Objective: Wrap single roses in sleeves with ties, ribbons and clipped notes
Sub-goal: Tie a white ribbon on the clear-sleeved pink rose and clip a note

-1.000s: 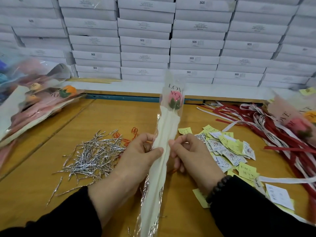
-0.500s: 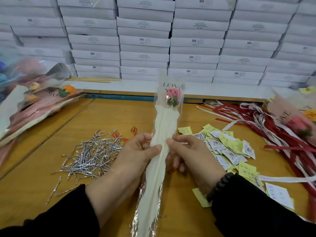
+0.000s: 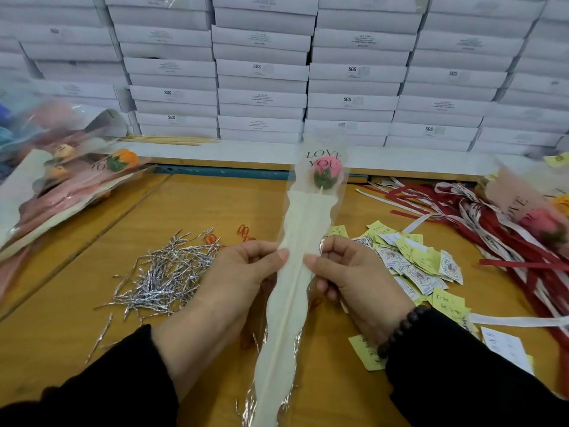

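Observation:
A pink crocheted rose [image 3: 327,170] on a thin stick sits inside a long clear sleeve [image 3: 295,303] with a cream liner and "LOVE YOU" printed at its top. The sleeve stands tilted above the wooden table [image 3: 92,272]. My left hand [image 3: 237,272] pinches the sleeve's left edge at mid-length. My right hand [image 3: 348,272] pinches the right edge opposite, thumbs facing each other. A heap of silver twist ties [image 3: 166,272] lies left of my left hand. Yellow and white notes [image 3: 415,263] lie to the right, red and white ribbons [image 3: 508,241] beyond them.
Orange paper clips [image 3: 243,232] lie behind the ties. Wrapped roses are piled at the far left [image 3: 61,180] and far right [image 3: 535,217]. Stacked white boxes [image 3: 261,72] wall off the back of the table. Thin wooden sticks [image 3: 169,140] lie on the ledge.
The sleeve's lower end swung slightly left while the rose end stayed raised. Both hands kept their pinch at mid-length and shifted a little apart.

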A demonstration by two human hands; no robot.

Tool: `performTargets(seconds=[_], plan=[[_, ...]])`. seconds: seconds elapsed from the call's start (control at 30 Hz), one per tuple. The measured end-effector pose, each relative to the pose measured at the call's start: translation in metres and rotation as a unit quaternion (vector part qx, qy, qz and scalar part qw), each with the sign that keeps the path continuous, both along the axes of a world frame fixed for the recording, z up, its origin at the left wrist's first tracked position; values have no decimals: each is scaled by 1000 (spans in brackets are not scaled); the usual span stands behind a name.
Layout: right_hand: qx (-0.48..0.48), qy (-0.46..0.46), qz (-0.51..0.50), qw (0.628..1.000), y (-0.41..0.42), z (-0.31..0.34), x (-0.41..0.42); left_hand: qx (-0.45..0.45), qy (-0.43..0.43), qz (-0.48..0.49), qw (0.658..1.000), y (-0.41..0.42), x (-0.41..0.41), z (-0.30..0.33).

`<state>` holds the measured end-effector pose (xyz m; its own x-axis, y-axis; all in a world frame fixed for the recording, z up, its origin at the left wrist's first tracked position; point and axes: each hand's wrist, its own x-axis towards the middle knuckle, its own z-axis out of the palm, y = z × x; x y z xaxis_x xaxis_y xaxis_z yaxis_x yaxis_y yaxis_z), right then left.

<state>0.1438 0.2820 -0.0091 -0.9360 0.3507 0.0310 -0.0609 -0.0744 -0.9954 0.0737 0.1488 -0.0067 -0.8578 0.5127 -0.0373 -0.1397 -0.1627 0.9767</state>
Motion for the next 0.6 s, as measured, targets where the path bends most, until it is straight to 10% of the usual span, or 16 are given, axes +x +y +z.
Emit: performTargets(seconds=[0.6], plan=[[26, -52, 13, 998, -2, 2, 1, -7, 72, 15, 997, 2, 4, 0]])
